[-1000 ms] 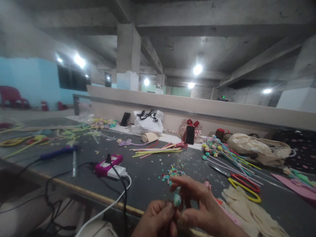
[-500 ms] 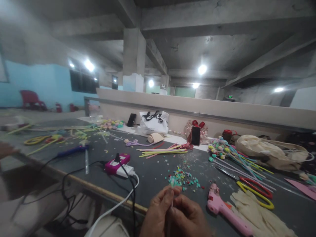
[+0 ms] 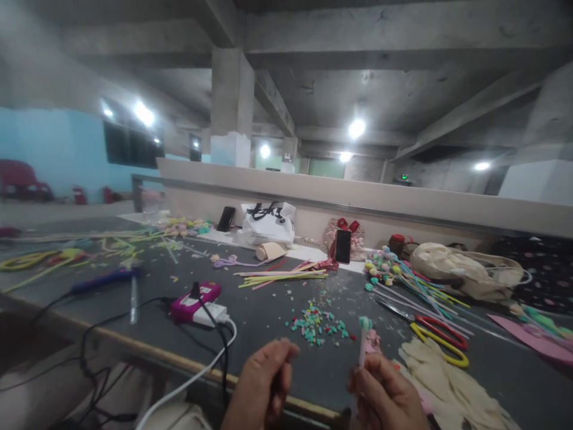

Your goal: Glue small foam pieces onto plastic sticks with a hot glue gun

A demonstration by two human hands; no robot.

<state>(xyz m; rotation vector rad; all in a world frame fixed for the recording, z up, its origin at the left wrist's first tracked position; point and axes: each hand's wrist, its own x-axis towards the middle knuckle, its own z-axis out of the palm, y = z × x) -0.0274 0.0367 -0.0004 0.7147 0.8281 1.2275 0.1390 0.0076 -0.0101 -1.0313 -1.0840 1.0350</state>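
Note:
My right hand (image 3: 387, 388) is pinched round a thin pale pink stick (image 3: 362, 349) that stands upright. A small teal and white tip (image 3: 366, 323) sits on the stick's top end. To the left, my left hand (image 3: 264, 379) hangs near the table edge, its fingers curled and thumb against the fingertips, with nothing visible in it. Beyond both hands lies a scatter of small teal, red and yellow bits (image 3: 317, 325). A pink glue gun (image 3: 372, 341) lies mostly hidden behind my right hand.
Scissors (image 3: 436, 334) and a cream glove (image 3: 441, 379) lie at the right. Colored sticks (image 3: 282, 276) are across the middle. A magenta power strip (image 3: 194, 303) with cables is at the left. A phone (image 3: 342, 246) and white bag (image 3: 268, 223) stand at the back.
My hands have moved apart, the left hand letting go and the right hand going right with the stick. The view has turned slightly right.

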